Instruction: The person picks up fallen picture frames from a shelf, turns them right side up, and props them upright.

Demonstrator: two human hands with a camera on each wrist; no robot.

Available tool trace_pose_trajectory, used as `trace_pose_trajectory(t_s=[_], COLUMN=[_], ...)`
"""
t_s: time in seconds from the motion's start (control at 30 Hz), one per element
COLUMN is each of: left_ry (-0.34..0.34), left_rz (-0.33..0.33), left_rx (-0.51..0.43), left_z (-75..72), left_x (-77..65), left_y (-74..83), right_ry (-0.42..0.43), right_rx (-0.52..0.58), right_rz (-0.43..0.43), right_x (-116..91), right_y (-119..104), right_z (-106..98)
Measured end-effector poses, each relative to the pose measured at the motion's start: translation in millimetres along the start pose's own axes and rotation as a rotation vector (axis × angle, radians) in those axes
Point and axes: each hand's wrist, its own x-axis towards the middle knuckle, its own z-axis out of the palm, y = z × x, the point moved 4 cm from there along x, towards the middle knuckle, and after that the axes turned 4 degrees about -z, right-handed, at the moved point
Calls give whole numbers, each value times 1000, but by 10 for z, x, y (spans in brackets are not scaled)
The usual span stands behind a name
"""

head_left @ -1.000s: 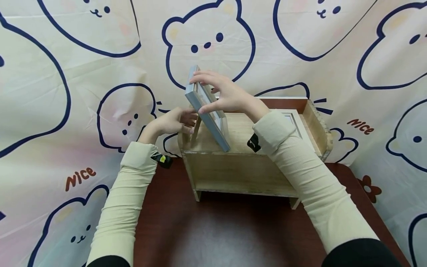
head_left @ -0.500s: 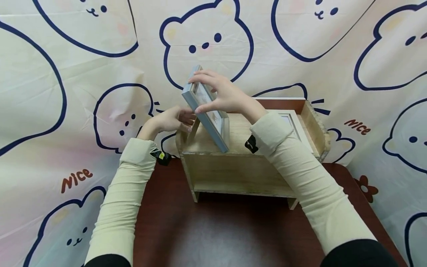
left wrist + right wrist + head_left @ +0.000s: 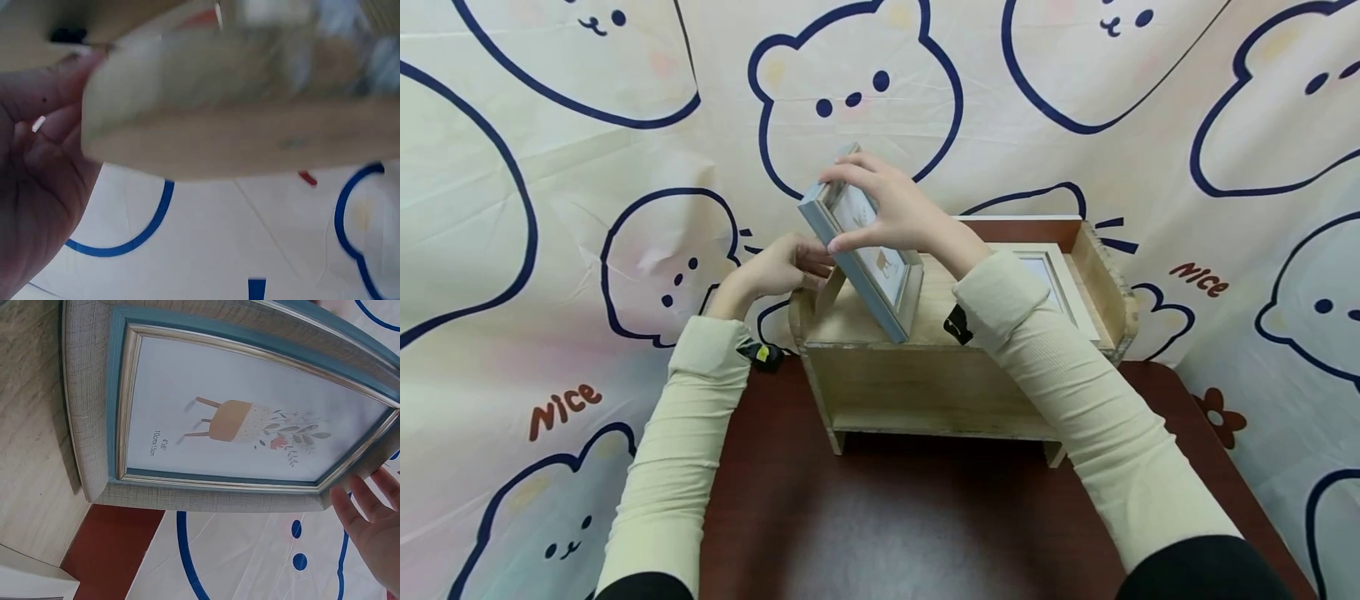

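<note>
A blue-grey picture frame leans back on top of a small wooden shelf, lower edge near the shelf's front. Its print of a chair-shaped planter with flowers shows sideways in the right wrist view. My right hand grips the frame's upper part, thumb on the near side and fingers over the top. Behind the frame, my left hand curls its fingers at the frame's stand, fingertips partly hidden. In the left wrist view, a blurred pale wooden edge covers part of that hand.
A white picture frame lies on the shelf's right side, partly behind my right sleeve. The shelf has raised end panels and stands on a dark red-brown table. A cartoon-printed cloth hangs close behind and at the sides.
The blue-grey frame has turned and tipped further back, so more of its print faces the head camera. My right hand keeps its grip; my left hand stays behind the frame, near the stand.
</note>
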Motion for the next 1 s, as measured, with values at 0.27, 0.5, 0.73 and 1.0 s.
trace_pose_trajectory(t_s=[0.27,0.5,0.73,1.0], left_ry=[210,340,444,456], left_rz=[106,71,85,124], left_rx=[47,123,152,136], left_z=[239,330,348,335], left_x=[-241,-208,-194,-172], left_y=[137,142,175,151], right_ry=[2,7,12,-5], right_rx=[2,32,55,51], right_rz=[-26,-40,-48,-77], right_x=[8,6,0,-9], right_y=[-6,43,66,79], right_z=[-18,-1,16,23])
